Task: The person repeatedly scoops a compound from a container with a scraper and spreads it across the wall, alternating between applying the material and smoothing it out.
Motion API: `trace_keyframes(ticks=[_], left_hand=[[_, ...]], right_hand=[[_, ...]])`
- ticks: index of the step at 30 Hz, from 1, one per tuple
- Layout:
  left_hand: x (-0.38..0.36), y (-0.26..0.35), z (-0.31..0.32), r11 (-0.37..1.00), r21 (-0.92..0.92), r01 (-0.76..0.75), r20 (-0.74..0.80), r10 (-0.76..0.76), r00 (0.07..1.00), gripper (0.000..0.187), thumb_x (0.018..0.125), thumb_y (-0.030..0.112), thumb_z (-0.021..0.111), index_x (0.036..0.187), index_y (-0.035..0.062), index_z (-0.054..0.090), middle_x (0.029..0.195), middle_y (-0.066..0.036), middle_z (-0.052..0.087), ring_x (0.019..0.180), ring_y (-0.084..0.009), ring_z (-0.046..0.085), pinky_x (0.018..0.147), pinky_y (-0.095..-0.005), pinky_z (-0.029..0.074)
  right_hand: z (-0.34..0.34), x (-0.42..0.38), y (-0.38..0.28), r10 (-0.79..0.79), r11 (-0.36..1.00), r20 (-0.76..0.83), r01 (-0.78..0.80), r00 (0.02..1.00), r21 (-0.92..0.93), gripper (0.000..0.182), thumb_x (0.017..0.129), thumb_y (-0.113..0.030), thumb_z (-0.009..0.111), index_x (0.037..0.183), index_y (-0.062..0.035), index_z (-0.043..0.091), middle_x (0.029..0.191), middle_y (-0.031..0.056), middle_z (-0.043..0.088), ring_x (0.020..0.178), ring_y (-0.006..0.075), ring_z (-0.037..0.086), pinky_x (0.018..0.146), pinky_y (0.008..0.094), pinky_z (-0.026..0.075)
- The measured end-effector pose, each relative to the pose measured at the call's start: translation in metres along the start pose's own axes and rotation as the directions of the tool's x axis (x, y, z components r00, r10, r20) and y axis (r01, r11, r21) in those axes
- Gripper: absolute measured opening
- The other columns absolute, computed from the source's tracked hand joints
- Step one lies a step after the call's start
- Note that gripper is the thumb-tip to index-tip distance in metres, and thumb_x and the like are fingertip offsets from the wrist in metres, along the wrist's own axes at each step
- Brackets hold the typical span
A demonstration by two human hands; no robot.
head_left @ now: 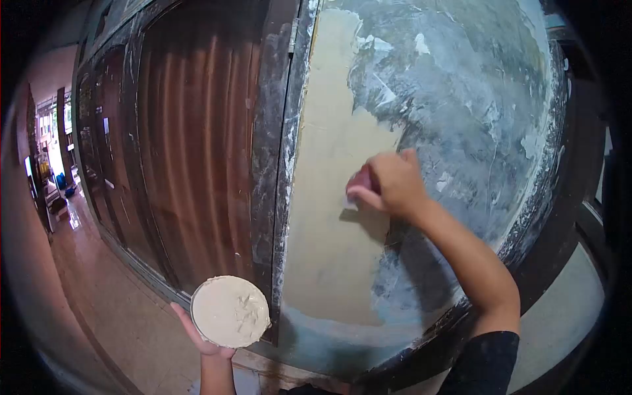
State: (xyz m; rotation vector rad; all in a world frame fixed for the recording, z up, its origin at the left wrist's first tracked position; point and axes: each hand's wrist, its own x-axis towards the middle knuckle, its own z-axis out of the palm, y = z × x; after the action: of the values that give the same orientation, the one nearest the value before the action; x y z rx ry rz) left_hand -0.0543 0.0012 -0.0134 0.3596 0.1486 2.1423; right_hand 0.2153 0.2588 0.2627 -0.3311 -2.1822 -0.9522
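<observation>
My left hand (pixel 201 338) supports a round tub of cream putty (pixel 227 313) from below and the side, its fingers partly hidden behind it. The putty surface is smooth on the left and gouged on the right. My right hand (pixel 398 181) is closed round a small putty knife (pixel 362 181) with a reddish grip, held against the wall; the blade is blurred and mostly hidden. Under and beside it, a smooth cream putty layer (pixel 322 257) covers the left strip of the wall. To its right the wall (pixel 454 131) is bare, grey-blue and patchy.
A dark wooden frame (pixel 270 131) with brown curtained glass (pixel 197 145) borders the wall on the left. Tiled floor (pixel 125 289) runs back along a passage to a bright opening at far left. Dark woodwork (pixel 582 151) stands at the right edge.
</observation>
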Motion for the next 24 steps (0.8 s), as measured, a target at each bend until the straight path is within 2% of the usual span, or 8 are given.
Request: trace_keyframes(ticks=[3, 6, 9, 13, 15, 17, 21, 24], left_hand=[[-0.001, 0.0, -0.007, 0.999, 0.042, 0.003, 0.06, -0.006, 0.998, 0.104, 0.095, 0.089, 0.028, 0.15, 0.0057, 0.056, 0.151, -0.017, 0.059, 0.131, -0.042, 0.061, 0.107, -0.062, 0.053], [0.0, -0.003, 0.0, 0.997, 0.073, 0.001, 0.101, -0.008, 0.995, 0.104, 0.095, 0.09, 0.028, 0.15, 0.0052, 0.055, 0.151, -0.017, 0.058, 0.131, -0.0415, 0.061, 0.108, -0.0603, 0.052], [-0.001, -0.008, 0.004, 0.995, 0.101, -0.01, 0.077, 0.003, 0.997, 0.103, 0.095, 0.089, 0.028, 0.149, 0.0053, 0.056, 0.15, -0.018, 0.059, 0.129, -0.0411, 0.062, 0.108, -0.059, 0.053], [-0.004, -0.01, 0.01, 0.997, 0.071, -0.042, 0.044, 0.039, 0.998, 0.103, 0.095, 0.089, 0.028, 0.147, 0.0042, 0.058, 0.146, -0.018, 0.063, 0.126, -0.0392, 0.065, 0.106, -0.0578, 0.054], [-0.004, -0.009, -0.001, 0.995, 0.061, -0.079, 0.001, 0.079, 0.997, 0.103, 0.096, 0.089, 0.028, 0.146, 0.0048, 0.058, 0.144, -0.018, 0.064, 0.126, -0.0379, 0.065, 0.104, -0.0563, 0.056], [-0.005, -0.004, -0.001, 0.989, 0.118, -0.088, -0.019, 0.09, 0.996, 0.101, 0.096, 0.088, 0.027, 0.146, 0.0058, 0.058, 0.146, -0.017, 0.063, 0.126, -0.0379, 0.065, 0.104, -0.056, 0.056], [-0.007, -0.005, 0.013, 0.987, 0.124, -0.104, 0.022, 0.102, 0.995, 0.101, 0.097, 0.087, 0.027, 0.149, 0.006, 0.056, 0.149, -0.017, 0.059, 0.128, -0.0387, 0.064, 0.105, -0.0564, 0.055], [-0.011, -0.008, 0.017, 0.986, 0.136, -0.096, 0.063, 0.088, 0.994, 0.101, 0.097, 0.087, 0.026, 0.15, 0.0061, 0.055, 0.15, -0.017, 0.059, 0.129, -0.039, 0.063, 0.106, -0.0564, 0.055]], right_hand=[[0.022, -0.035, -0.007, -0.167, 0.984, 0.259, 0.176, 0.951, -0.011, 0.048, 0.086, -0.057, 0.076, 0.096, -0.0118, 0.064, 0.084, 0.0067, 0.063, 0.083, 0.0287, 0.064, 0.085, 0.0486, 0.039], [-0.027, 0.025, 0.041, 0.119, 0.957, -0.183, -0.162, 0.976, -0.241, 0.05, 0.085, -0.057, 0.078, 0.098, -0.0098, 0.067, 0.085, 0.0083, 0.067, 0.078, 0.0313, 0.064, 0.082, 0.0472, 0.04], [-0.055, 0.042, 0.091, 0.281, 0.867, -0.55, -0.454, 0.786, -0.206, 0.055, 0.082, -0.057, 0.082, 0.103, -0.0079, 0.07, 0.088, 0.0109, 0.072, 0.077, 0.0339, 0.064, 0.083, 0.0451, 0.04], [-0.022, -0.033, 0.023, -0.126, 0.988, -0.084, 0.118, 0.988, -0.099, 0.047, 0.087, -0.055, 0.078, 0.095, -0.0106, 0.065, 0.087, 0.0074, 0.063, 0.086, 0.0305, 0.063, 0.083, 0.0479, 0.039], [-0.003, -0.088, -0.006, -0.145, 0.99, 0.373, 0.134, 0.916, 0.054, 0.041, 0.086, -0.053, 0.077, 0.09, -0.0148, 0.062, 0.083, 0.0066, 0.06, 0.085, 0.0307, 0.063, 0.085, 0.05, 0.04], [0.004, -0.087, 0.012, -0.118, 0.989, 0.481, 0.144, 0.869, -0.017, 0.039, 0.087, -0.052, 0.077, 0.089, -0.0151, 0.063, 0.082, 0.0056, 0.061, 0.083, 0.0292, 0.063, 0.082, 0.0486, 0.039], [-0.051, 0.008, 0.073, 0.032, 0.961, -0.303, -0.112, 0.952, -0.252, 0.044, 0.084, -0.053, 0.08, 0.095, -0.0129, 0.067, 0.089, 0.0078, 0.069, 0.079, 0.0284, 0.064, 0.082, 0.0451, 0.039], [-0.079, 0.022, 0.088, 0.273, 0.893, -0.414, -0.389, 0.868, -0.226, 0.049, 0.083, -0.055, 0.081, 0.099, -0.0112, 0.068, 0.092, 0.0092, 0.071, 0.08, 0.0282, 0.064, 0.083, 0.0444, 0.038]])
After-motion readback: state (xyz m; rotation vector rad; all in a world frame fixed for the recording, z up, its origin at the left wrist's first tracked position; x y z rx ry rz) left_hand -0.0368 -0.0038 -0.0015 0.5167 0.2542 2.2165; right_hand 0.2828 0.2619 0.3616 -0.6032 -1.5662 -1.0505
